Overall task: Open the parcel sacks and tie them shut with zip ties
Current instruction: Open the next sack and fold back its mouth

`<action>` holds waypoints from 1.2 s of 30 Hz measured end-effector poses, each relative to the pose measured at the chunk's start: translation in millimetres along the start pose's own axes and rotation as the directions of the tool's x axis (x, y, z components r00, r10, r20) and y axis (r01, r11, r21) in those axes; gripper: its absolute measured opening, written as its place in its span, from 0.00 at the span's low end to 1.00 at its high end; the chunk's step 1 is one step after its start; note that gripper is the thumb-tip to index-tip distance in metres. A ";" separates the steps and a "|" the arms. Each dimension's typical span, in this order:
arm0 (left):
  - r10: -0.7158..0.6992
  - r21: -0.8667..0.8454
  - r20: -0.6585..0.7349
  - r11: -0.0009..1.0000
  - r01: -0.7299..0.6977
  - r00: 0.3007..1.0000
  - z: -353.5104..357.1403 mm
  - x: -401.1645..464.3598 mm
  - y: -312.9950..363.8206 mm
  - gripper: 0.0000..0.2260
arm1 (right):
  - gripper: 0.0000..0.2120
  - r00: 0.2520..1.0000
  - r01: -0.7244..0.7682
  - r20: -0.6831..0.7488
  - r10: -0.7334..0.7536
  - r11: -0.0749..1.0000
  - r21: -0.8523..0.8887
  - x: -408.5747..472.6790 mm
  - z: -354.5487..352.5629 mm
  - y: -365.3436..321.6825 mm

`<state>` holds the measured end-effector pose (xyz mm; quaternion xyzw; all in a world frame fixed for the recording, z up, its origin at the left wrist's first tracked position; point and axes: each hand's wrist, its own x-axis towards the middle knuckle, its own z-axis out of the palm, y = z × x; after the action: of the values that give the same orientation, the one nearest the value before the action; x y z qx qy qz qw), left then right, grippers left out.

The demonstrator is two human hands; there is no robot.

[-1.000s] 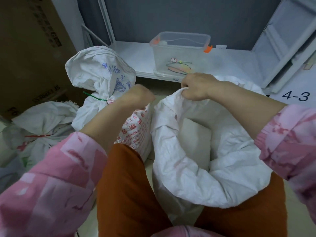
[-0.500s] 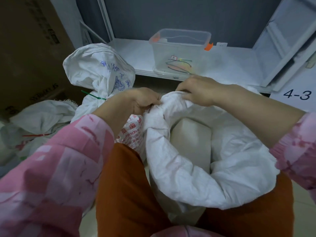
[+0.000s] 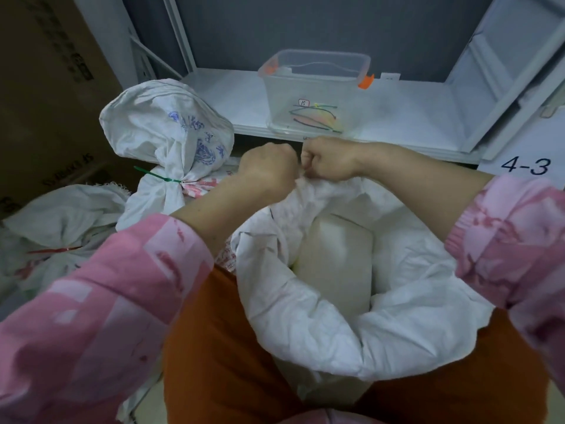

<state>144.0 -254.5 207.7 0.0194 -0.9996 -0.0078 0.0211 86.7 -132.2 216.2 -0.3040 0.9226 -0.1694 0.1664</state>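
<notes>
Far left of the open white woven sack [image 3: 351, 325]: two tied sacks slumping, a red-tied one [image 3: 58, 237] and a green-zip-tied one with blue print [image 3: 171, 133]. Sack itself sitting between the knees, mouth gaping, pale boxy parcel [image 3: 336, 264] showing inside. Left hand [image 3: 269, 171] and right hand [image 3: 331, 160] both fisting the far rim, knuckles nearly touching, fingers curled tight round bunched fabric. Compared to half a second back, hands pulling closer together and higher, gathering more cloth. Probably handling soft, light and crinkly, maybe a bit slick, so grabbing the rim in a tight bunch looking best. Behind the sack: clear plastic tub of coloured zip ties [image 3: 315, 96] waiting on the shelf.
</notes>
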 end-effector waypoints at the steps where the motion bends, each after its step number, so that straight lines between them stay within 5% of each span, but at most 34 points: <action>1: -0.017 -0.032 0.037 0.999 0.018 0.999 1.2 2.7 -2.7 0.11 | 0.04 0.999 0.007 -0.032 -0.005 0.999 0.049 -5.3 -3.0 0.5; 4: 0.004 -0.200 0.220 0.979 0.041 0.976 -3.5 9.3 -11.5 0.07 | 0.15 0.963 0.060 -0.248 -0.101 0.984 -0.169 -25.5 -11.5 7.0; 7: 0.056 -0.424 0.398 0.897 0.129 0.915 -10.7 17.3 -31.7 0.05 | 0.11 0.906 0.115 -0.285 -0.314 0.829 -0.548 -41.4 -1.0 17.2; 12: 0.355 -0.712 0.633 0.615 0.338 0.688 3.8 24.5 -54.9 0.04 | 0.07 0.918 0.150 -0.242 -0.313 0.842 -0.517 -30.0 16.7 30.3; 14: 0.306 -0.691 0.637 0.633 0.348 0.708 2.2 21.8 -52.2 0.05 | 0.08 0.947 0.101 -0.241 -0.214 0.907 -0.409 -24.4 16.2 29.7; 18: 0.097 -0.356 0.373 0.933 0.046 0.923 -18.9 17.4 -24.6 0.13 | 0.10 0.991 0.042 -0.116 -0.069 0.974 -0.223 -10.5 10.3 25.3; 21: 0.156 -0.201 0.295 0.975 -0.098 0.943 -19.9 15.2 4.2 0.14 | 0.04 0.999 0.029 -0.045 -0.030 0.999 -0.039 -4.0 -0.5 15.1; 23: 0.108 -0.179 0.271 0.982 -0.061 0.956 -11.0 17.9 7.6 0.14 | 0.06 1.000 0.010 -0.014 -0.009 0.999 0.037 -2.1 -3.0 14.2; 26: 0.084 -0.294 0.315 0.956 0.013 0.945 -6.7 21.8 0.7 0.10 | 0.07 0.993 -0.015 -0.116 0.022 0.998 0.056 -7.0 -4.9 18.7; 29: 0.063 -0.340 0.418 0.936 0.092 0.906 -6.1 25.7 -11.8 0.12 | 0.17 0.931 -0.036 -0.362 -0.044 0.977 -0.210 -26.4 -10.7 18.8; 32: 0.043 -0.521 0.507 0.810 0.267 0.861 1.0 32.8 -29.3 0.10 | 0.13 0.945 -0.074 -0.321 -0.061 0.918 -0.390 -40.2 -9.7 29.1; 36: 0.149 -0.690 0.602 0.591 0.418 0.785 13.3 41.1 -39.7 0.09 | 0.12 0.972 -0.130 -0.232 0.036 0.904 -0.407 -30.1 6.7 47.2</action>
<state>103.9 -295.6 195.5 0.0850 -0.8345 -0.4591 -0.2924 88.6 -79.2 196.8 -0.2722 0.9622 0.0075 0.0020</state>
